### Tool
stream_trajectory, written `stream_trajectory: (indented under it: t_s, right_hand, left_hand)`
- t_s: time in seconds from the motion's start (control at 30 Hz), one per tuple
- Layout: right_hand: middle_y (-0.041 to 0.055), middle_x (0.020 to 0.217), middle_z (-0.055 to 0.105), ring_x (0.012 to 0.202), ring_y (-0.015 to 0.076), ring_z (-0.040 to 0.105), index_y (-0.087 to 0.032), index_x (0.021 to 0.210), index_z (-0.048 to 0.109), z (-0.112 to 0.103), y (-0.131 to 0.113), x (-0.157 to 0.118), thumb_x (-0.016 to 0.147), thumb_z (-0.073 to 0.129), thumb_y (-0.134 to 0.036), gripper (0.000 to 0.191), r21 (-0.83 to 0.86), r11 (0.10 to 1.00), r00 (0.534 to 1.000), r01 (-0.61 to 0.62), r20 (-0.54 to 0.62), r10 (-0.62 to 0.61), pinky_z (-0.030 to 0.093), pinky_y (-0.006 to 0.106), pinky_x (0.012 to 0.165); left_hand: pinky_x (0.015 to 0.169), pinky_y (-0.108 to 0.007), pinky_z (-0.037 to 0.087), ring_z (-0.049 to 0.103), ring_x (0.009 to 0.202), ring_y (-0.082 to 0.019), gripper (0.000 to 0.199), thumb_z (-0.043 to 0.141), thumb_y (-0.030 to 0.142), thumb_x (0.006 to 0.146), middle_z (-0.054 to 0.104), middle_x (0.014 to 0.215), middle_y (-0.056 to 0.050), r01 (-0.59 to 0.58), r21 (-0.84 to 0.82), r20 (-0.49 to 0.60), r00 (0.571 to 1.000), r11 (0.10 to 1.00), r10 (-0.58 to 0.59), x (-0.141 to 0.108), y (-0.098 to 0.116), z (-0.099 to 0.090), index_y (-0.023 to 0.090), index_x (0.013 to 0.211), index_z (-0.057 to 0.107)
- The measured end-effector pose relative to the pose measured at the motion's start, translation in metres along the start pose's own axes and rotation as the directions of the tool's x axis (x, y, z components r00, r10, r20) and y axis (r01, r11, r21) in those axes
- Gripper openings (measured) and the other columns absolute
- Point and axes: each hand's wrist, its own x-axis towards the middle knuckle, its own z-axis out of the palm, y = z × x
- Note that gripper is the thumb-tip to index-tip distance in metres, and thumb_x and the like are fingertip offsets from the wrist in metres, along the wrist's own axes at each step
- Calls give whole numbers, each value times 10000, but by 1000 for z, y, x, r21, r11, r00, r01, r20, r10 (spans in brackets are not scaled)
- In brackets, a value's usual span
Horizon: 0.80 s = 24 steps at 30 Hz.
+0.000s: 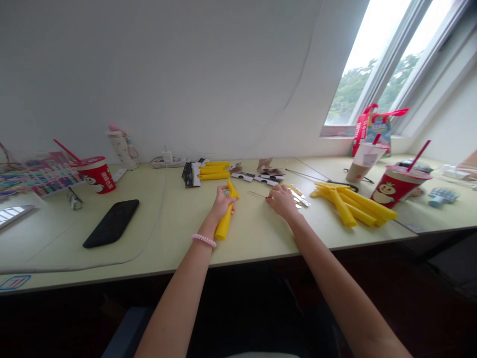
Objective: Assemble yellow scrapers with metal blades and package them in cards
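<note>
My left hand (222, 203) is wrapped round a yellow tube (222, 227) that stands out below and above the fingers, over the middle of the table. To the right, my right hand (280, 200) has its fingers pressed together on a thin metal rod with a reddish end (257, 194), which points left toward the tube. Small shiny metallic packets (300, 200) lie beside the right hand. Several yellow tubes (348, 205) are piled farther right. Behind the left hand, more yellow tubes (214, 171) lie next to black packaging cards (192, 174).
A black phone (112, 223) lies at the left, with a red cup (97, 176) behind it. Another red cup (398, 188) and a brown drink cup (363, 163) stand at the right. A white cable (160, 214) crosses the left side of the table (253, 243).
</note>
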Motion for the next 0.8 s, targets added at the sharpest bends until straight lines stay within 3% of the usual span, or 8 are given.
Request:
stream_trajectory:
  t_s: [0.1, 0.2, 0.37, 0.8]
  right_hand:
    - [66, 873, 623, 813, 190, 520, -180, 852, 596, -2, -2, -5, 829, 464, -229, 143, 190, 981, 999, -33, -33, 40, 346, 285, 698]
    - [30, 808, 633, 717, 157, 535, -197, 894, 567, -4, -6, -10, 831, 451, -222, 135, 328, 944, 1000, 27, -15, -23, 337, 245, 625]
    - [36, 800, 628, 733, 156, 543, -194, 840, 559, -3, -11, -13, 820, 466, -208, 96, 333, 939, 996, 90, -7, -93, 340, 229, 628]
    - [32, 795, 617, 716, 146, 529, -188, 825, 548, 1, -13, -11, 812, 476, -221, 80, 341, 937, 996, 77, 17, -88, 345, 226, 630]
  left_hand:
    - [370, -154, 369, 466, 395, -30, 394, 528, 147, 730, 513, 794, 26, -17, 6, -2, 1000, 1000, 17, 1, -2, 0, 258, 1017, 282]
    - [370, -149, 368, 460, 391, -25, 388, 534, 160, 733, 510, 788, 33, -22, 22, 15, 1000, 1000, 22, 1, -3, 0, 259, 1012, 283]
    - [372, -149, 372, 470, 405, -27, 391, 549, 180, 739, 514, 801, 28, -20, 39, 18, 1000, 999, 19, 0, -3, 0, 258, 1021, 290]
    - [371, -154, 372, 474, 404, -31, 384, 516, 140, 742, 517, 813, 16, -25, 47, 31, 999, 999, 24, 0, -2, 0, 256, 1028, 287]
